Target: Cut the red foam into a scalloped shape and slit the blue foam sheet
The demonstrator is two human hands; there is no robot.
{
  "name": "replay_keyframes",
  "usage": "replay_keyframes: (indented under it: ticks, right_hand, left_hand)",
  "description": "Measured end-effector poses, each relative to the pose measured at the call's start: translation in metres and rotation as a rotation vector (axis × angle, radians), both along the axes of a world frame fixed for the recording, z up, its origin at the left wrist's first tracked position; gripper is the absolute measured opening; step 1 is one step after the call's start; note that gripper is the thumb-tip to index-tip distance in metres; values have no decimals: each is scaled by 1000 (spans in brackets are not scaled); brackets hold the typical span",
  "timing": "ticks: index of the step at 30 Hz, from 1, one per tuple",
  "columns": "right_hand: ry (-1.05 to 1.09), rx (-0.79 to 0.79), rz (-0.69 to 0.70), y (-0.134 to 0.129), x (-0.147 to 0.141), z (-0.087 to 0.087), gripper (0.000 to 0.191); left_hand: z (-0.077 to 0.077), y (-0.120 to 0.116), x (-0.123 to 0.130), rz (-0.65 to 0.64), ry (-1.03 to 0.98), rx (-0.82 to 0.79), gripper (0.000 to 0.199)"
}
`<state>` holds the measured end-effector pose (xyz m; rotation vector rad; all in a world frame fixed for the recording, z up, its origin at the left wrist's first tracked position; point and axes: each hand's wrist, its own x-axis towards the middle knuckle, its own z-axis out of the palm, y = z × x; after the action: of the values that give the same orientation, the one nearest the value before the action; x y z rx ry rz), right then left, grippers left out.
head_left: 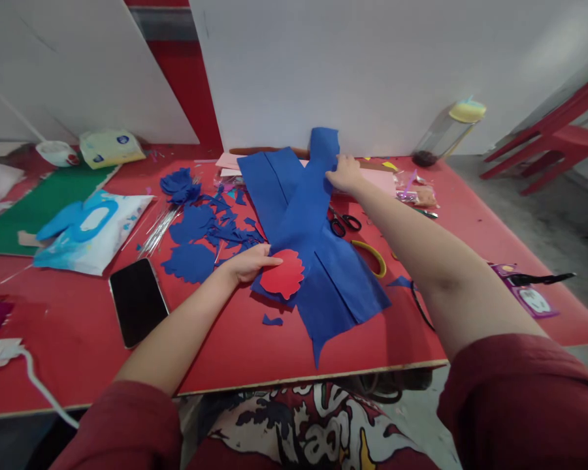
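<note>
Near the table's front, my left hand (pixel 249 262) pinches a red scalloped cutout (pixel 283 274) together with the end of a blue sheet strip (pixel 301 219) beneath it. The strip runs diagonally away from me over other blue sheets (pixel 343 287). At its far end, my right hand (pixel 343 172) has its fingers closed on the strip's right edge. Black-handled scissors (pixel 345 224) lie right of the strip, partly under the blue material. A yellow curved handle (pixel 372 258) rests just nearer to me.
Blue scalloped cutouts (pixel 189 261) and scraps lie left of the sheets. Farther left are a black phone (pixel 138 302), a wipes pack (pixel 93 228) and a green sheet (pixel 44 202). A bottle (pixel 443 137) stands at the back right, and the front edge (pixel 318 377) is close to me.
</note>
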<state>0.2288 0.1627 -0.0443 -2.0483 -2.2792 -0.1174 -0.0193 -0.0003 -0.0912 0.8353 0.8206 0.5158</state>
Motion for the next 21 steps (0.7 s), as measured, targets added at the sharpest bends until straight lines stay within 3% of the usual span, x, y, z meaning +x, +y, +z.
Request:
replay_keyframes:
  ticks: [2,8,10,14,18,21]
  right_hand:
    - [13,-14,-72,-8,-2,4,54]
    - [-133,-328,107,-51,-3,11,30]
    - [-188,-484,145,-66,0,8,33]
    - [-183,-459,108,-88,5,-3,46]
    - [-146,-419,49,-94,7,-10,44]
    - [-108,-403,35,-93,6,-6,40]
  left_hand:
    - [-1,0,0,17,18,6,33]
    - [0,0,0,2,46,12,35]
    - [1,0,1,-15,58,24,35]
    - [4,-1,1,-62,97,58,32]
    - [6,-1,1,-82,151,104,25]
    - [6,-1,0,-66,184,134,18]
